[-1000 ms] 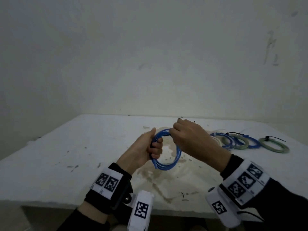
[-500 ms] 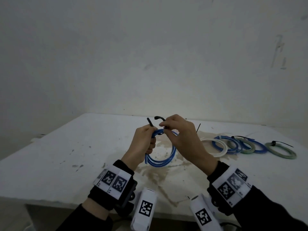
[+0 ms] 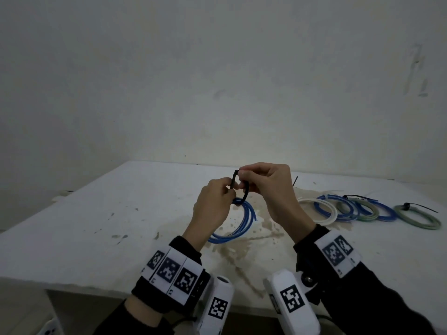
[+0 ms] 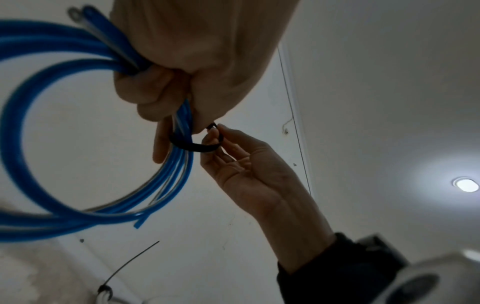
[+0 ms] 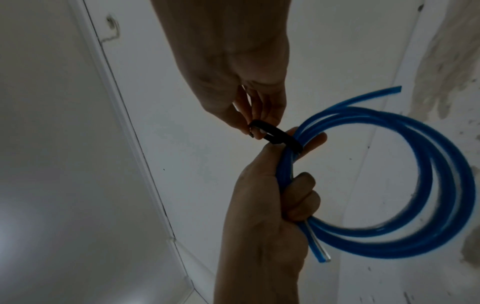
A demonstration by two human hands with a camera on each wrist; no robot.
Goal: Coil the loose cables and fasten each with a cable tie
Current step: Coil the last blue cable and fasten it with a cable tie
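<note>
A coil of blue cable (image 3: 244,220) (image 4: 23,131) (image 5: 426,185) hangs above the white table (image 3: 101,221), gripped at its top by my left hand (image 3: 215,201) (image 5: 283,185). A black cable tie (image 3: 238,183) (image 4: 193,146) (image 5: 280,137) loops round the strands just beside the left fingers. My right hand (image 3: 263,182) (image 4: 233,156) pinches the tie's ends above the coil with thumb and fingertips. Whether the tie's tail sits in its head is hidden by the fingers.
Several tied coils lie on the table at the right: a white one (image 3: 324,209), blue ones (image 3: 338,209), green ones (image 3: 418,217). A loose black cable tie (image 3: 295,181) lies behind the right hand. A brown stain (image 3: 244,247) marks the table's middle.
Both hands rose with the blue coil. The right hand brought the black tie round the strands and now pinches its ends into a loop above the left fist.
</note>
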